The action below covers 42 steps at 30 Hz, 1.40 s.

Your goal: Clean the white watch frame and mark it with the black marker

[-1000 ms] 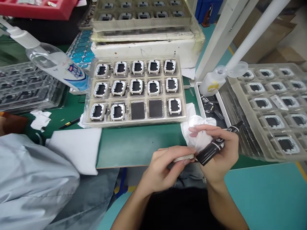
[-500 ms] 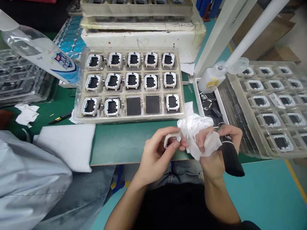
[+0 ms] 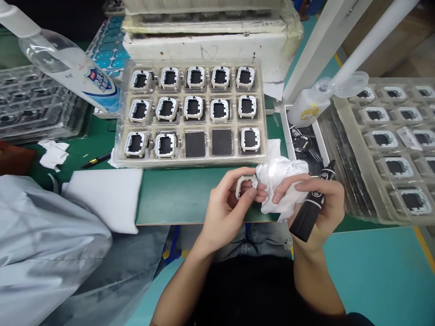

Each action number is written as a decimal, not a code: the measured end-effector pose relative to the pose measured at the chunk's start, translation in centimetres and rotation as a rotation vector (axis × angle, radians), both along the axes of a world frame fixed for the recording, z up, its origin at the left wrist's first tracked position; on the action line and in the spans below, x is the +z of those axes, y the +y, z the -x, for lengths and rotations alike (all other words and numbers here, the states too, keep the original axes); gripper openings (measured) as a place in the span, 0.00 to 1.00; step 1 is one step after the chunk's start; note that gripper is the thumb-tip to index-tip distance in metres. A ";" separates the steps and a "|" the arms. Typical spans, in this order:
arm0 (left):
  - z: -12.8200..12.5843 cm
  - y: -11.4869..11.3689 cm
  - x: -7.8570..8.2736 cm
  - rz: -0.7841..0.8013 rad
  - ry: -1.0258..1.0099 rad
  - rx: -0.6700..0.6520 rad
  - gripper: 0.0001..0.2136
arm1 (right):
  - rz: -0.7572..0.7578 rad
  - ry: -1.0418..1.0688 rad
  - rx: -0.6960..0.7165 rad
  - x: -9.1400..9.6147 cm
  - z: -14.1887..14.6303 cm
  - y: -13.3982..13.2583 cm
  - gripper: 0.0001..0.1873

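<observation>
1. The small frame pinched in your left hand looks like smooth, pale plastic with a dull sheen.
2. The wipe bunched in your right hand is soft white cloth or paper, crumpled and matt.
3. The marker you grip beside it has a glossy black plastic barrel.
4. The parts tray ahead of you is thin, clear, shiny plastic.
5. The bench mat is smooth, matt green.
6. The squeeze bottle is clear plastic with a glossy printed label.

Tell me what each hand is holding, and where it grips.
Left hand pinches a white frame by its edges. Right hand holds a white cloth and a black marker mid-barrel.
</observation>
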State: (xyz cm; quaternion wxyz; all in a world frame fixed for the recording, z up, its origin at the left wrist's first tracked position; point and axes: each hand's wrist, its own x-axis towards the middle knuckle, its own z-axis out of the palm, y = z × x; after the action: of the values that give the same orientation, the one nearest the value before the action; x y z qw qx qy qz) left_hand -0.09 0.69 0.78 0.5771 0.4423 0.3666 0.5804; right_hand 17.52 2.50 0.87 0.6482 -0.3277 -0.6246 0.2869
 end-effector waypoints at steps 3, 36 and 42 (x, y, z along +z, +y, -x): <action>0.0 -0.1 0.1 -0.007 0.020 0.011 0.13 | 0.013 0.024 -0.048 -0.2 -0.2 0.0 0.06; -0.4 0.7 0.8 0.069 0.389 0.058 0.22 | 0.068 -0.618 -0.114 1.2 -0.8 0.1 0.15; -0.2 0.7 0.7 0.037 0.405 0.038 0.23 | 0.049 -0.625 -0.114 0.9 -1.2 0.0 0.15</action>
State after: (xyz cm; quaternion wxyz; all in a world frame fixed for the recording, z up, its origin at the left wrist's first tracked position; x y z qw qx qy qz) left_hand 0.13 1.36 1.50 0.4886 0.5323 0.4940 0.4836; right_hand 18.75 2.47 1.81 0.4318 -0.4501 -0.7670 0.1505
